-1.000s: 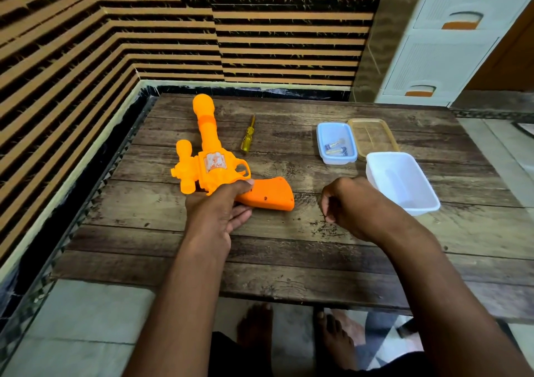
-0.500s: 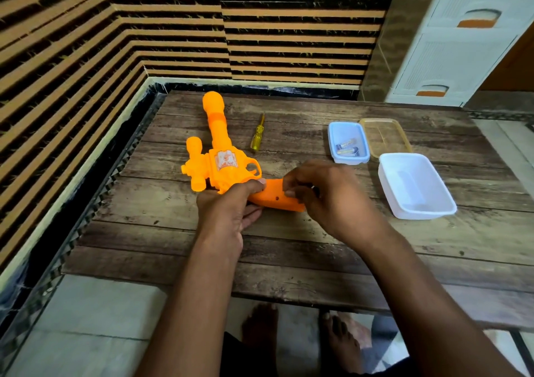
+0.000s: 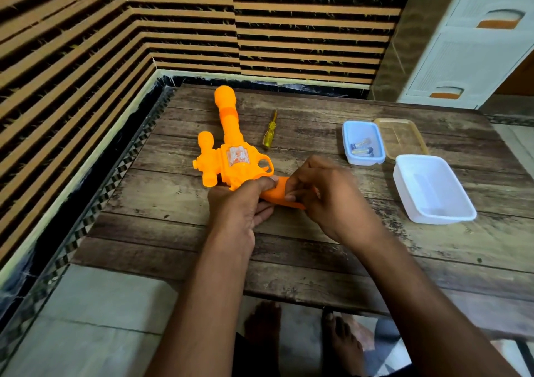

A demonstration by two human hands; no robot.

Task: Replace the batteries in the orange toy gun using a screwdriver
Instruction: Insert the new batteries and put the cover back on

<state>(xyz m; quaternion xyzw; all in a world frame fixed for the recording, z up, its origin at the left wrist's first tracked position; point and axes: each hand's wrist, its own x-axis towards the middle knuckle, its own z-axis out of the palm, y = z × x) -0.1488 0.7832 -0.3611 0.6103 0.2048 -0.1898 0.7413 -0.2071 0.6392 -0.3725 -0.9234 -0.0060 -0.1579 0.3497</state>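
The orange toy gun (image 3: 231,157) lies flat on the wooden table (image 3: 318,246), barrel pointing away from me. My left hand (image 3: 239,203) grips it at the base of the handle, thumb on top. My right hand (image 3: 320,194) covers the handle from the right, its fingers curled round it; most of the handle is hidden. A small yellow screwdriver (image 3: 270,131) lies on the table just right of the barrel, untouched. Batteries (image 3: 361,148) sit in a small blue tray (image 3: 348,136) further right.
A clear amber lid (image 3: 401,136) lies beside the blue tray. A white plastic tub (image 3: 433,188) stands at the right. The striped wall runs along the table's left and far sides. A white drawer cabinet (image 3: 468,58) stands behind right. My bare feet show under the near edge.
My right hand has moved left from a spot on the table beside the gun onto its handle and now covers it. The left hand keeps its hold.
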